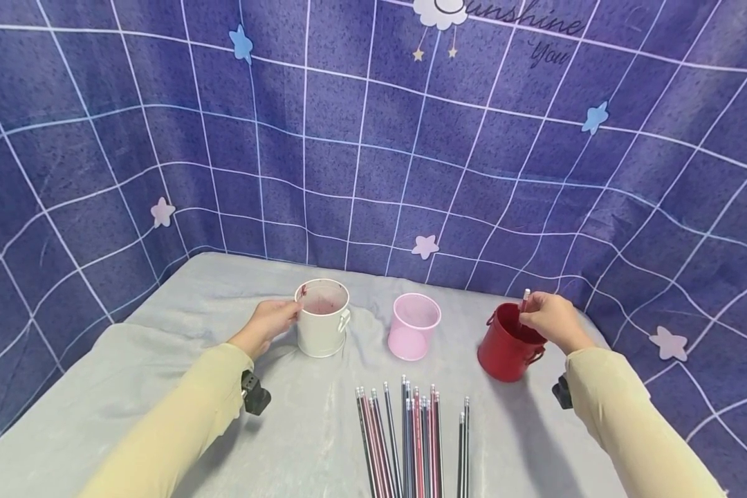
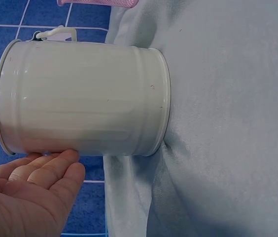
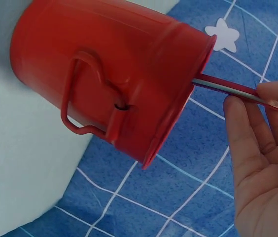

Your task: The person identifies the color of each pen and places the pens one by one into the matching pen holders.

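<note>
My left hand (image 1: 270,323) is at the near-left side of a white metal bucket (image 1: 321,333). Its thumb meets the rim and its fingers (image 2: 50,170) lie along the outer wall. The bucket stands upright with a small side handle. Over a red metal bucket (image 1: 504,351), my right hand (image 1: 554,319) pinches a red pencil (image 3: 227,89) with a silvery stripe between thumb and fingers. The pencil's lower part is inside the red bucket, hidden by its wall. A white eraser end (image 1: 526,293) sticks up above the fingers.
A pink cup-shaped holder (image 1: 411,339) stands between the two buckets. Several dark and red pencils (image 1: 411,443) lie in loose groups at the front, with two dark pencils (image 1: 463,449) apart on the right. A blue gridded curtain (image 1: 373,159) hangs behind the grey cloth (image 1: 286,429).
</note>
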